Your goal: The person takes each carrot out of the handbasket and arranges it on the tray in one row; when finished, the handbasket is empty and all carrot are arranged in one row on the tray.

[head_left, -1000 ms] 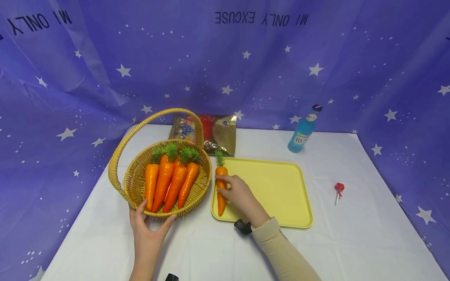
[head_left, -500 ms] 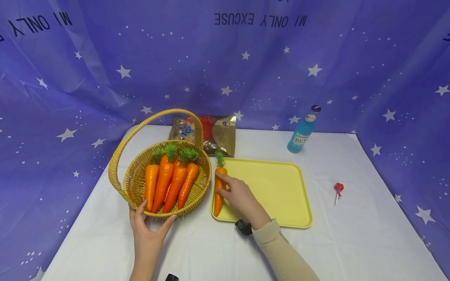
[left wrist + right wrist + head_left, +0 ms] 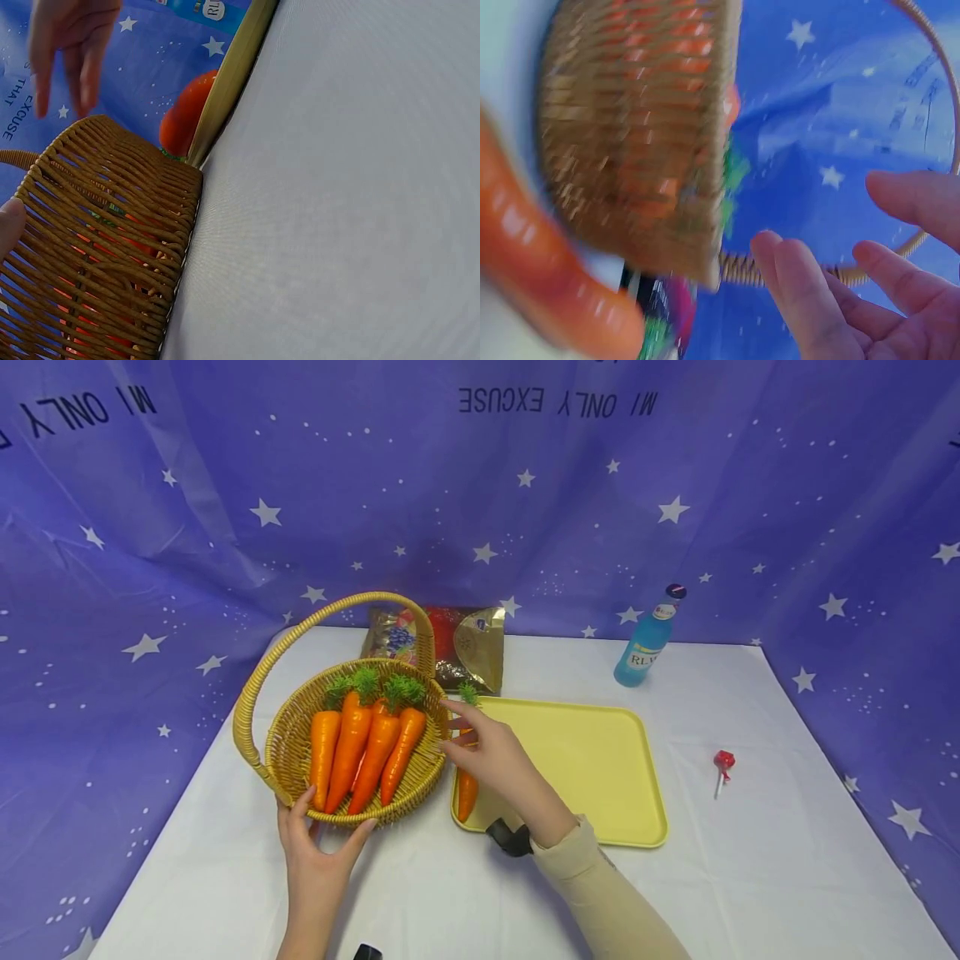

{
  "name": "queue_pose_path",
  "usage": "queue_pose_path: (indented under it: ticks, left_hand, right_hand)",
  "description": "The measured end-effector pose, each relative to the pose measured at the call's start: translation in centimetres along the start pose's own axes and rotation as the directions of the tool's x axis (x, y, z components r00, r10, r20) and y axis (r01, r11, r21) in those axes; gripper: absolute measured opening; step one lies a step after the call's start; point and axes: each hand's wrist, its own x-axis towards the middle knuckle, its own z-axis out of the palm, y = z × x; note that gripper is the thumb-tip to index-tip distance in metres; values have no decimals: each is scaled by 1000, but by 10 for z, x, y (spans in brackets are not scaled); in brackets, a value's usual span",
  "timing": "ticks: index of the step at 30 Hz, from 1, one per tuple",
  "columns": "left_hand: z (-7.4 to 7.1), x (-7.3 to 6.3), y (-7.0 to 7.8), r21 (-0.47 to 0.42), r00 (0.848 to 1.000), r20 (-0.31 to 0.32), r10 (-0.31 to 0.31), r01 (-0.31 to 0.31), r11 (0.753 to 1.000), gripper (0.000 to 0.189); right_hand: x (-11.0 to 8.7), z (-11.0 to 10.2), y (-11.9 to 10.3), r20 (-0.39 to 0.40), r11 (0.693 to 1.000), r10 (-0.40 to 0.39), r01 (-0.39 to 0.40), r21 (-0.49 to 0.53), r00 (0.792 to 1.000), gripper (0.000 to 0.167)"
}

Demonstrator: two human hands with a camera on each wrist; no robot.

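Note:
A wicker basket (image 3: 435, 783) with a tall arched handle stands at the left, with several orange carrots (image 3: 352, 743) with green tops inside. My left hand (image 3: 318, 860) holds its near rim, thumb and fingers spread apart; in the left wrist view the thumb (image 3: 10, 225) lies against the woven wall. Another carrot (image 3: 467, 797) lies along the left edge of the yellow tray (image 3: 577, 760), partly covered from above by my right hand (image 3: 495, 760). That hand hovers by the basket's right rim, fingers apart, holding nothing. In the right wrist view, this carrot (image 3: 547, 262) is apart from the fingers.
Behind the basket lies a gold and red snack bag (image 3: 465, 647). A blue bottle (image 3: 647, 639) stands at the back right. Further right, a red lollipop (image 3: 723, 764) lies on the white tablecloth (image 3: 787, 852). A purple star-patterned curtain (image 3: 570, 510) closes off the back.
My right hand has let go of the carrot at the tray's left edge and moved up and left toward the basket. Before that, the carrot shifted slightly left. The left hand stays on the basket.

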Motion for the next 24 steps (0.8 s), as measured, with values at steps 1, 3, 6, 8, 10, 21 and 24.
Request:
queue_pose_path:
  ticks: [1, 3, 6, 8, 10, 21, 24]
  left_hand:
    - [0, 0, 0, 0, 1000, 0, 1, -1, 1000, 94]
    - [1, 0, 0, -1, 1000, 2, 2, -2, 1000, 94]
    - [1, 1, 0, -1, 1000, 5, 3, -3, 1000, 94]
    - [2, 1, -1, 3, 1000, 4, 3, -3, 1000, 94]
    - [2, 1, -1, 8, 1000, 3, 7, -7, 1000, 94]
    - [2, 1, -2, 6, 1000, -7, 28, -27, 1000, 92]
    - [2, 1, -2, 9, 999, -21, 46, -46, 999, 92]
  right_hand:
    - [3, 2, -4, 19, 1000, 0, 0, 10, 1000, 57]
    - [9, 9, -8, 58, 1000, 1, -2, 4, 998, 58]
    - [20, 20, -10, 109, 999, 1, 4, -39, 994, 59]
    - [27, 28, -10, 139, 998, 3, 6, -67, 990, 60]
    - [33, 36, -9, 159, 994, 7, 10, -105, 987, 60]
    - [57, 64, -8, 179, 928, 5, 62, -367, 984, 60]
    - [62, 68, -9, 202, 934, 18, 56, -353, 979, 57]
